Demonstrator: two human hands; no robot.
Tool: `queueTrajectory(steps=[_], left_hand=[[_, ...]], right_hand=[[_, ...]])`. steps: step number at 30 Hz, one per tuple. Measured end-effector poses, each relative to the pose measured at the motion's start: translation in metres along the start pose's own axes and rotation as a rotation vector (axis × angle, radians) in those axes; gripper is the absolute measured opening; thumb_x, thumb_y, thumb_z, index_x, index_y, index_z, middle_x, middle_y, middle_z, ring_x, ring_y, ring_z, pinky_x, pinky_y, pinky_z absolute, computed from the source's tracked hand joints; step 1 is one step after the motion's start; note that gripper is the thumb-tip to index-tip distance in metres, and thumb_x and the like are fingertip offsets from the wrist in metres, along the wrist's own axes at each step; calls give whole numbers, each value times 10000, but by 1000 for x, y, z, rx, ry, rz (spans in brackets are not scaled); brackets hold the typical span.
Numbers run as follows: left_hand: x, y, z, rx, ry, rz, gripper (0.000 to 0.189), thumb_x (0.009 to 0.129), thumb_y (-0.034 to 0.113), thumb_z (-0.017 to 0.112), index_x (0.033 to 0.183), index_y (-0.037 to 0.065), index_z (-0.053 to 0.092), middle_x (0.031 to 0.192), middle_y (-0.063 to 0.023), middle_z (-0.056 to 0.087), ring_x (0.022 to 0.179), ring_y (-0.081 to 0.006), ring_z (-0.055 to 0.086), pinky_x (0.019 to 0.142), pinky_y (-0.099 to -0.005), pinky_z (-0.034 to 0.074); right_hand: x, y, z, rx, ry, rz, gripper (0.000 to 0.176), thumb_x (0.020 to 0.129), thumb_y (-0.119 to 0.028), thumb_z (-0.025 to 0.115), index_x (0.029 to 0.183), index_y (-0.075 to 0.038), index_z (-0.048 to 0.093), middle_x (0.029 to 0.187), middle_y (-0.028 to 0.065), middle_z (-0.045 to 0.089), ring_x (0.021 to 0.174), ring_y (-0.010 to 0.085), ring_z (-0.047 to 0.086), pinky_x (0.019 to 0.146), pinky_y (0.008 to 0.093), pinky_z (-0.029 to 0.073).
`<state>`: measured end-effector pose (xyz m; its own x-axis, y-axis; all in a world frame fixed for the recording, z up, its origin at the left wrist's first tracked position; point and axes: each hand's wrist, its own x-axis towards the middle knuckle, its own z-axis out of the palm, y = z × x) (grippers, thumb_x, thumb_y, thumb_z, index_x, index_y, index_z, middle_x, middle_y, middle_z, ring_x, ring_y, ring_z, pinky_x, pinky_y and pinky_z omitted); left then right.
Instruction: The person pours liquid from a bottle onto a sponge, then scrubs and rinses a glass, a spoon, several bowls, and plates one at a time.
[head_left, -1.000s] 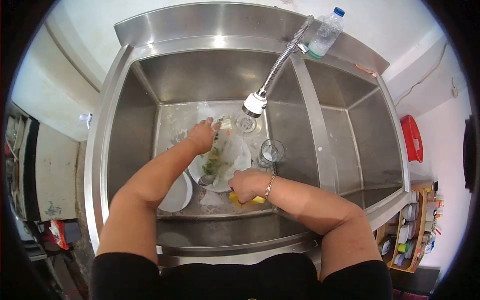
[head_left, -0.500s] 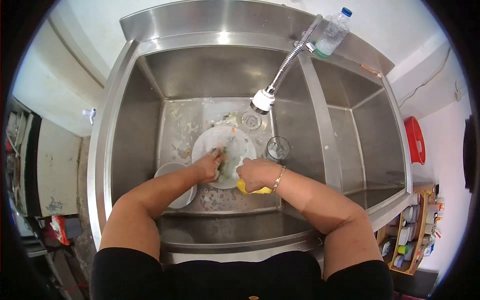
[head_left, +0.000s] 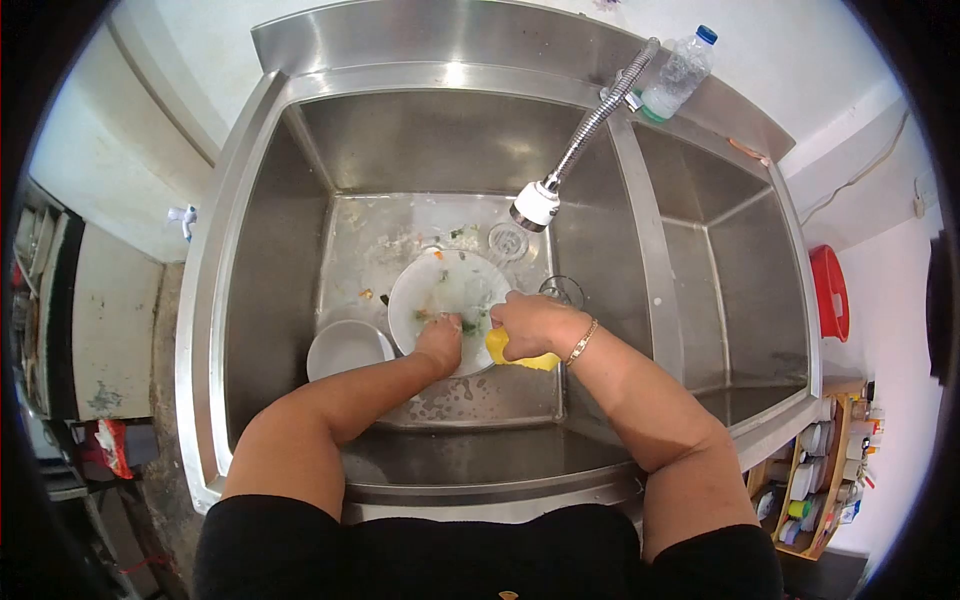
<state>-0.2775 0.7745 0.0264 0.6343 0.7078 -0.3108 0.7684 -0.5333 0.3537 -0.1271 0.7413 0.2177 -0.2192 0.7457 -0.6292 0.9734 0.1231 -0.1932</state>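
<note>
A white plate (head_left: 405,295) with murky water and food scraps lies in the large sink basin. My left hand (head_left: 440,342) is over the plate's near part, its fingers curled together among green scraps; whatever they pinch is hidden. At the plate's right edge, my right hand (head_left: 535,325) grips a yellow sponge (head_left: 540,361), part of which shows below the fingers. A white bowl (head_left: 348,350) stands to the left of the plate, near my left forearm. Behind my right hand a drinking glass (head_left: 567,288) is partly covered.
The faucet's white spray head (head_left: 535,207) hangs over the basin on a flexible metal hose. Below it is a round clear glass item (head_left: 508,242). Food bits lie on the basin floor. A plastic bottle (head_left: 680,75) stands on the back ledge, and a divider (head_left: 650,240) separates the second basin.
My left hand has moved slightly right and down on the plate, its fingers now more curled. My right hand and the sponge have shifted right and up. More of the white bowl shows.
</note>
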Motion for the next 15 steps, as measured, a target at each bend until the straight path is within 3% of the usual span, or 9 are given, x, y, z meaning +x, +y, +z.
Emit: queueTrajectory(steps=[2, 5, 7, 8, 10, 13, 15], left_hand=[[5, -3, 1, 3, 25, -3, 380, 725, 148, 591, 1034, -45, 483, 1003, -232, 536, 950, -361, 553, 840, -397, 448], [21, -10, -16, -142, -155, 7, 320, 748, 148, 582, 1013, -16, 507, 934, -231, 570, 859, -363, 588, 793, -405, 473], [31, -20, -25, -328, -273, 11, 238, 742, 46, 502, 977, 12, 497, 895, -172, 612, 776, -285, 600, 651, -368, 490], [31, -25, -28, -328, -272, 12, 238, 742, 46, 502, 977, 12, 497, 895, -172, 612, 776, -285, 600, 651, -368, 490], [24, -33, -44, -1236, -534, -244, 249, 719, 44, 508, 968, 61, 497, 862, -123, 612, 680, -194, 567, 527, -302, 462], [14, -44, -57, -1374, -589, -173, 256, 687, 17, 495, 934, 81, 483, 824, -74, 592, 638, -147, 523, 448, -252, 408], [9, -42, -60, -1400, -578, -136, 228, 683, 3, 481, 898, 79, 468, 780, -74, 572, 629, -155, 523, 444, -272, 411]], right_hand=[[3, 4, 2, 28, -6, 16, 416, 649, -229, 621, 1028, -62, 580, 1027, 183, 551, 943, 326, 566, 787, 387, 475], [7, 10, 3, 82, -22, 36, 475, 635, -256, 648, 1068, -86, 549, 1043, 168, 518, 940, 336, 552, 788, 388, 460], [6, 12, 3, 109, -31, 38, 476, 634, -255, 649, 1065, -82, 548, 1042, 167, 516, 937, 336, 553, 783, 387, 460], [5, 13, 2, 125, 22, 13, 452, 625, -233, 636, 1038, -60, 568, 999, 174, 564, 891, 326, 581, 759, 380, 474], [4, 14, -1, 137, 77, -10, 431, 616, -210, 622, 1010, -39, 587, 956, 180, 611, 845, 315, 609, 735, 372, 488], [7, 16, -6, 267, -20, 24, 461, 645, -262, 631, 1044, -47, 547, 979, 199, 572, 898, 319, 564, 766, 373, 453], [20, 17, 0, 475, -11, -3, 473, 663, -288, 609, 1044, -15, 540, 937, 202, 591, 851, 316, 574, 747, 361, 451]])
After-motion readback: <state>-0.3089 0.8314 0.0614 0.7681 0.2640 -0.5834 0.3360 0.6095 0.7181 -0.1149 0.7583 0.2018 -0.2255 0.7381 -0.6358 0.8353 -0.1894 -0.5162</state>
